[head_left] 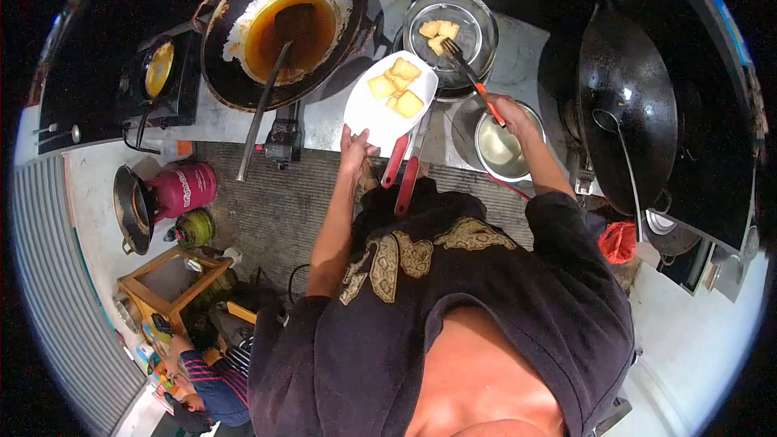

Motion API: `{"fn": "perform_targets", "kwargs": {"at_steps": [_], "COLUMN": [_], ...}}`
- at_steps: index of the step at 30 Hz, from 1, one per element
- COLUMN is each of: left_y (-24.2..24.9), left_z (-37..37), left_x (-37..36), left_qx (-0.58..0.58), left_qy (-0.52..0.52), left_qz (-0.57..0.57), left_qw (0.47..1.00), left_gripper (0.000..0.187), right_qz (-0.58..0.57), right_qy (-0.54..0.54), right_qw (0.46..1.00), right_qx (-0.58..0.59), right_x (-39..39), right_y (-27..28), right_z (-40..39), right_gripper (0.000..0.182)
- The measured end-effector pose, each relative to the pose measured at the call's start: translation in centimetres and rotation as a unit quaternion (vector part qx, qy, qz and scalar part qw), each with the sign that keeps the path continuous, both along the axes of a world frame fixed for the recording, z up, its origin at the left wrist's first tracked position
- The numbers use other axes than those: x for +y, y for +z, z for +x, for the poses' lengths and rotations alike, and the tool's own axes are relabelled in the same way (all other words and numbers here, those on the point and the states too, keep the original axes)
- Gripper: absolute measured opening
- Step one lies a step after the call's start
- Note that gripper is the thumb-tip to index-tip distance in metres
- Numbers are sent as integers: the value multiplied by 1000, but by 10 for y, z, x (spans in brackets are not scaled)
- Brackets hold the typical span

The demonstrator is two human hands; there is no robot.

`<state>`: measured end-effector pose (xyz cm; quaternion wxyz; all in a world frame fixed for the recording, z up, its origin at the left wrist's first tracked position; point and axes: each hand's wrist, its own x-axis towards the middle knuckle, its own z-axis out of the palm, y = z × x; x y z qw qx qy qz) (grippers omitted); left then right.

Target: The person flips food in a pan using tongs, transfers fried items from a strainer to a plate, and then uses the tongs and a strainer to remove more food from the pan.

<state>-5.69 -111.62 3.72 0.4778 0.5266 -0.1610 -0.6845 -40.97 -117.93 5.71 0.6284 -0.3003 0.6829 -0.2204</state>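
Head view: left hand (353, 148) grips white plate (390, 99) of fried pieces; right hand (510, 109) closed on fork (469, 73), tines reaching forward-left into steel bowl (477, 12) just beyond plate.

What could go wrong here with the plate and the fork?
1. The left hand holds the white plate tilted by one edge, so the fried pieces could slide off.
2. The fork in the right hand may drop a piece between the metal bowl and the plate.
3. The wok of hot oil sits close beside the plate; a fallen piece could splash.
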Motion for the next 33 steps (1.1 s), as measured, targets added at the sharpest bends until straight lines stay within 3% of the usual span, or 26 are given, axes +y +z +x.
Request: {"fn": "perform_targets", "kwargs": {"at_steps": [4,7,16,20,22,25,28,30,33], "left_y": [-1,-3,-3,-4,-2,-2,-3,0,1], "left_z": [0,0,7,10,12,18,17,14,14], "left_x": [6,4,8,7,6,11,10,9,9], "left_qx": [-16,-22,-27,-28,-28,-26,-20,-17,-27], "left_qy": [15,5,-2,4,-4,-17,-12,7,0], "left_qz": [14,11,10,17,23,23,8,1,9], "left_qw": [1000,1000,1000,999,999,999,1000,1000,1000], "left_gripper": [37,40,44,43,42,42,43,43,43], "right_qz": [-31,-80,-77,-216,-286,-285,-288,-185,-19], "right_qy": [-37,-40,-11,4,65,43,104,60,37], "right_qw": [997,994,997,970,937,913,903,968,999], "right_qx": [64,63,21,110,190,290,300,159,19], "right_x": [8,5,8,8,-1,5,2,0,0], "right_y": [3,-32,-31,-40,-96,-74,-60,-42,-1], "right_z": [4,1,-6,-1,-22,-18,-24,-19,-23], "right_gripper": [30,30,36,39,45,48,48,36,38]}}
